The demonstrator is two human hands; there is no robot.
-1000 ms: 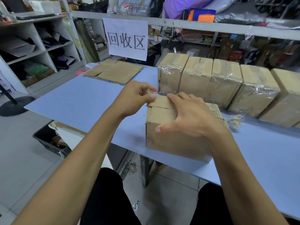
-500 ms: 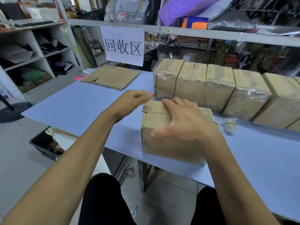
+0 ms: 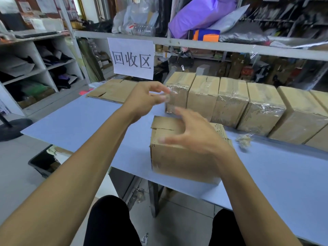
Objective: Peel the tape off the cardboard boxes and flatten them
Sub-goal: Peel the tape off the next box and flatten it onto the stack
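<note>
Cardboard box on desk: right hand spread above, fingers released; left hand pinching clear tape scrap.

Blue table bears one near box, taped boxes, flattened cardboard, tape wad

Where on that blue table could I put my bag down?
Bare blue table lies left of the near box, in front of the flattened cardboard. More lies right of that box, before the row of taped boxes, past a tape scrap. The back edge is crowded.
</note>
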